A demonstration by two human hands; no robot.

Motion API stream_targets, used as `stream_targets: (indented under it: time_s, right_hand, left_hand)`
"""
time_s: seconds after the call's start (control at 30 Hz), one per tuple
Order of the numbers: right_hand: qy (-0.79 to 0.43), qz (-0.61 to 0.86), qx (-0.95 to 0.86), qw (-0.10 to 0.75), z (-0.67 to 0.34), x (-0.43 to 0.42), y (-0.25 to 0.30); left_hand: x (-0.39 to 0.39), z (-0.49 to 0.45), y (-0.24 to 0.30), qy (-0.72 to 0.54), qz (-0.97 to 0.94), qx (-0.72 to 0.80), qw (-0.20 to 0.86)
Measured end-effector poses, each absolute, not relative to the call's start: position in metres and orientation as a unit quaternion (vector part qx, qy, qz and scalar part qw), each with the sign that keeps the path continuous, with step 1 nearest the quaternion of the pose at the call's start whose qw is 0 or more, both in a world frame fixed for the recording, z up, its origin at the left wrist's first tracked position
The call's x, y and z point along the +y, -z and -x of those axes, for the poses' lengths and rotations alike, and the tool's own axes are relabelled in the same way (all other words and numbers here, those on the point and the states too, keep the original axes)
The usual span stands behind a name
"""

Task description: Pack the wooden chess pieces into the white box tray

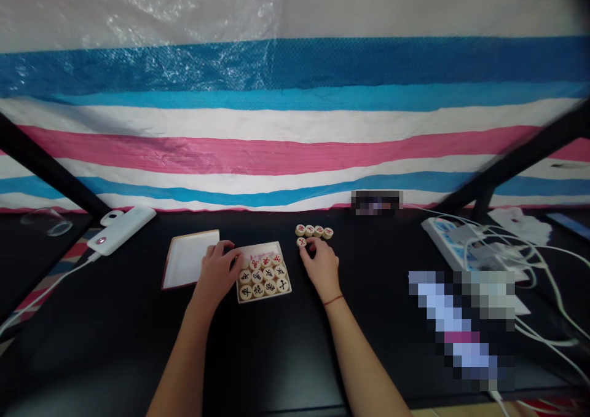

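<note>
Touching right fingers (308, 252) — chess piece (301, 242), tabletop.

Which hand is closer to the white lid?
Left. The left hand sits right beside the lid, on the box. The right hand is beyond the box.

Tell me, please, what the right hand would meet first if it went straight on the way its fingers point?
The right hand points away from the person, fingertips at a single red-marked piece. Just beyond lies the row of four pieces, likely met next; depth is uncertain.
</note>
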State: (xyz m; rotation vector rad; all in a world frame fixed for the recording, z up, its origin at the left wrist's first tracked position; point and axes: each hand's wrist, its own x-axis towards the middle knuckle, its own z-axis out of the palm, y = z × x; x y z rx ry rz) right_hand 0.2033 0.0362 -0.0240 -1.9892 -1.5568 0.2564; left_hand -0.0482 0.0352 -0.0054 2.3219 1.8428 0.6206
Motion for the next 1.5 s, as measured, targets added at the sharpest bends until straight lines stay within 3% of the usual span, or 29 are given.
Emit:
stream_targets:
  time_s: [0.23, 0.43, 0.63, 1.27, 1.37, 1.5]
  right_hand:
    - [-0.096, 0.749, -0.585, 0.296, -0.203, 0.037, 0.023]
    - [-0.103, 0.729, -0.577, 0.353, -0.197, 0.033, 0.015]
    - [-0.106, 0.676, -0.605, 0.408, -0.186, 0.029, 0.011]
    - [-0.177, 0.668, -0.577, 0.436, -0.189, 0.031, 0.014]
    - [-0.159, 0.658, -0.578, 0.456, -0.187, 0.029, 0.01]
    - [-0.157, 0.576, -0.638, 0.486, -0.172, 0.018, -0.003]
  left_hand:
    - [0.034, 0.044, 0.009, -0.192, -0.765, 0.614, 0.022]
    - [0.034, 0.045, 0.008, -0.194, -0.768, 0.609, 0.032]
    - [0.034, 0.047, 0.007, -0.205, -0.776, 0.593, 0.062]
    - [0.031, 0.046, -0.018, -0.168, -0.775, 0.586, 0.165]
    - [0.032, 0.046, -0.018, -0.214, -0.772, 0.578, 0.158]
    - [0.028, 0.037, -0.023, -0.364, -0.768, 0.503, 0.156]
